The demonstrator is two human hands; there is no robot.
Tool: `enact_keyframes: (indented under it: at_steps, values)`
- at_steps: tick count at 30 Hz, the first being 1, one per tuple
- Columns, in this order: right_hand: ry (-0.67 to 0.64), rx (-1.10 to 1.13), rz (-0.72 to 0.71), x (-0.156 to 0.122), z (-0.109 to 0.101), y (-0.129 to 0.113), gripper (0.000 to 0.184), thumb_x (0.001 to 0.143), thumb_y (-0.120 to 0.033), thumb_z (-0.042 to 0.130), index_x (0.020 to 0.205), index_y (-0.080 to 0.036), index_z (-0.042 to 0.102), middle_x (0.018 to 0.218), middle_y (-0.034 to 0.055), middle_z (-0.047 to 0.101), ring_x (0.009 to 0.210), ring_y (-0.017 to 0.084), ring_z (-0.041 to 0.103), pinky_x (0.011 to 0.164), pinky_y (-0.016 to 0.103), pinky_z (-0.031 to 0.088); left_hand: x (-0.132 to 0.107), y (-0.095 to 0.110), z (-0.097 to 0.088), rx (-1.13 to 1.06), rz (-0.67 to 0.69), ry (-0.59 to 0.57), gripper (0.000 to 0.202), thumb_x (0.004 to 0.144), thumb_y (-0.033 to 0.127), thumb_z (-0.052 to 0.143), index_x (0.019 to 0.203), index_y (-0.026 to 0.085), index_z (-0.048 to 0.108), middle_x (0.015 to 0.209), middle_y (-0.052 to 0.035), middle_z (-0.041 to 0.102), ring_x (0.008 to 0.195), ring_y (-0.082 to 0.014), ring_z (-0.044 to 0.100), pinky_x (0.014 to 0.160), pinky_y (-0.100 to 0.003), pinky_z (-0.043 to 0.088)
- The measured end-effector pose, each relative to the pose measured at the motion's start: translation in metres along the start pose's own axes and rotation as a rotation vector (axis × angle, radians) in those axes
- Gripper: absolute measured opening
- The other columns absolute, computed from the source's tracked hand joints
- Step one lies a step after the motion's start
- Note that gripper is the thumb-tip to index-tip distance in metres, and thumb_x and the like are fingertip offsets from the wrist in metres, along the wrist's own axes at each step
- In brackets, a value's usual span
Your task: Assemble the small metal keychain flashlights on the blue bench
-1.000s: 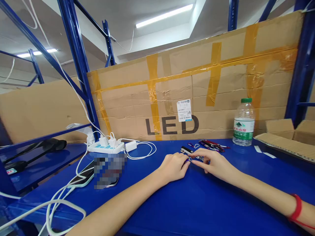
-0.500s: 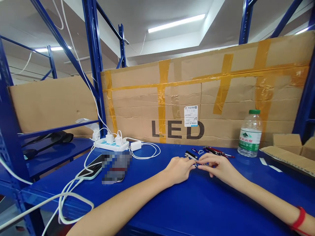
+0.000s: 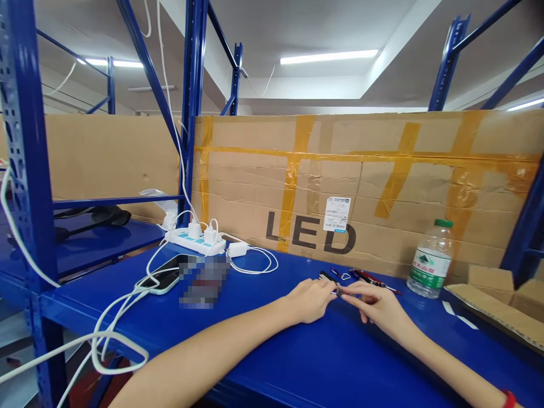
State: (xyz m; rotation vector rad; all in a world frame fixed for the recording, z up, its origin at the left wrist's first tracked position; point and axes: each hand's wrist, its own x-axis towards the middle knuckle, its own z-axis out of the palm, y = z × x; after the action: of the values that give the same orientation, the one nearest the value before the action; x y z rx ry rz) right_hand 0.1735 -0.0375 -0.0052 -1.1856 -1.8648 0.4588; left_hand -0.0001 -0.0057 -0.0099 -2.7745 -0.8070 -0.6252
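Observation:
My left hand (image 3: 312,300) rests on the blue tabletop, its fingers closed around a slim black and silver object (image 3: 326,276) whose upper end sticks out beyond the knuckles. Fingertip to fingertip with it, my right hand (image 3: 376,303) pinches a small metal piece (image 3: 339,292), perhaps a ring. Its exact kind is too small to make out. Just behind the hands lie a small carabiner (image 3: 340,275) and several slim red and black items (image 3: 374,280) in a bunch.
A water bottle (image 3: 431,260) stands at the right, beside an open cardboard box (image 3: 493,311) and white paper strips (image 3: 459,315). Leftward are a power strip (image 3: 198,243), white cables (image 3: 119,309) and a phone (image 3: 168,277). A large carton (image 3: 246,187) walls off the back.
The camera view has tilted and shifted slightly. Both hands stay together at the same spot, with the right fingers slightly repositioned on the small metal piece.

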Motion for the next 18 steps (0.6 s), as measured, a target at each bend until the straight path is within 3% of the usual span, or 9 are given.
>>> enact_keyframes:
  at_steps: [4,18]
  values:
    - [-0.022,-0.030,0.006,-0.0001,0.0009,0.0042,0.038,0.065,-0.048,0.059,0.086,-0.018,0.068,0.086,0.0083,0.061,0.034,0.005,0.046,0.033,0.023,0.041,0.0000,-0.0018,0.0009,0.001,0.011,-0.015,0.018,0.089,0.022,0.028,0.100,0.014,0.040,0.100,-0.0094,0.056,0.091,-0.0204,0.055,0.076,-0.032,0.043]
    - [0.006,0.107,0.074,0.0054,0.0049,0.0062,0.034,0.060,-0.046,0.063,0.075,-0.015,0.069,0.086,0.0086,0.062,0.032,0.004,0.044,0.030,0.021,0.037,0.0005,-0.0094,0.0060,-0.165,0.018,0.010,0.019,0.090,0.024,0.025,0.097,0.016,0.041,0.096,-0.0080,0.059,0.089,-0.0195,0.057,0.073,-0.029,0.044]
